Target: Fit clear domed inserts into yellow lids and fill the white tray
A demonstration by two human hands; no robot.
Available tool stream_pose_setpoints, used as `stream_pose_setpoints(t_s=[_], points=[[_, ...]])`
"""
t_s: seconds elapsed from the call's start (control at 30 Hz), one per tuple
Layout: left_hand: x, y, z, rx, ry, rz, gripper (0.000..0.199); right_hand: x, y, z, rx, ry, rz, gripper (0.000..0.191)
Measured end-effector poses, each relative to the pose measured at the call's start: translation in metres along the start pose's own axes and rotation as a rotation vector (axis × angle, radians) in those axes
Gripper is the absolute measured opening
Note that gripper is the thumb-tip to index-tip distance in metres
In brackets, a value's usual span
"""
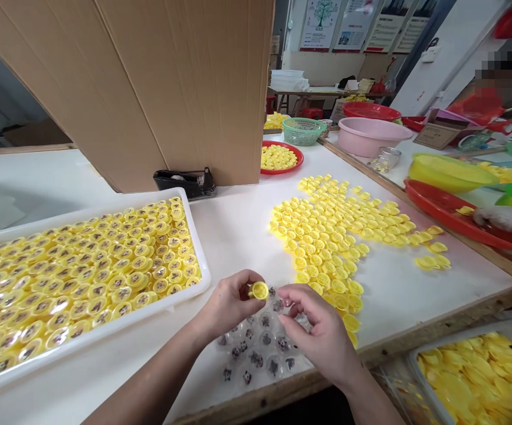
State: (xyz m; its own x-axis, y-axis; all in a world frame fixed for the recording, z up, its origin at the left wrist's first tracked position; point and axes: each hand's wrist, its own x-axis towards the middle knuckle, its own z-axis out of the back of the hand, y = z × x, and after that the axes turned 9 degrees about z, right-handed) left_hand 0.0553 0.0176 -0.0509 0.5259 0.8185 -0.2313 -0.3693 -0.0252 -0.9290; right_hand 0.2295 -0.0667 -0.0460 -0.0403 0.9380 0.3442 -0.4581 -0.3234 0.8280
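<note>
My left hand (229, 304) pinches a round yellow plastic cap (259, 290) between thumb and fingers. My right hand (313, 330) hovers beside it, fingers curled and apart, with nothing visible in them. Under both hands lies a clear plastic blister sheet (256, 348) holding several small dark animal figures. A white tray (105, 330) on the left is packed with rows of yellow caps showing the same figures. A loose spread of yellow caps (327, 236) covers the white table (393, 307) to the right of my hands.
A tall cardboard sheet (150, 77) stands behind the tray, with a black tape dispenser (185, 183) at its foot. Beyond are a red plate of caps (302, 156), a green basket (304, 131) and a pink basin (371, 136). A co-worker's sleeved arm (504, 219) rests by a red tray (442, 206).
</note>
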Motion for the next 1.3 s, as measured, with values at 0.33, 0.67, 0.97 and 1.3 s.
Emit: stream_pose_setpoints(t_s=[0.33, 0.67, 0.97, 1.3], points=[[-0.034, 0.016, 0.007, -0.066, -0.075, 0.074, 0.019, 0.019, 0.015, -0.012, -0.262, 0.286, 0.194, 0.046], [-0.036, 0.028, 0.004, -0.423, 0.055, 0.119, 0.029, 0.026, 0.016, -0.027, 0.031, 0.192, 0.02, 0.024], [-0.039, 0.022, 0.003, -0.579, 0.075, 0.129, 0.03, 0.027, 0.019, -0.024, -0.116, 0.216, 0.276, 0.026], [-0.043, 0.01, 0.007, -0.112, -0.1, 0.131, 0.027, 0.026, 0.018, -0.027, -0.154, 0.225, 0.185, 0.025]])
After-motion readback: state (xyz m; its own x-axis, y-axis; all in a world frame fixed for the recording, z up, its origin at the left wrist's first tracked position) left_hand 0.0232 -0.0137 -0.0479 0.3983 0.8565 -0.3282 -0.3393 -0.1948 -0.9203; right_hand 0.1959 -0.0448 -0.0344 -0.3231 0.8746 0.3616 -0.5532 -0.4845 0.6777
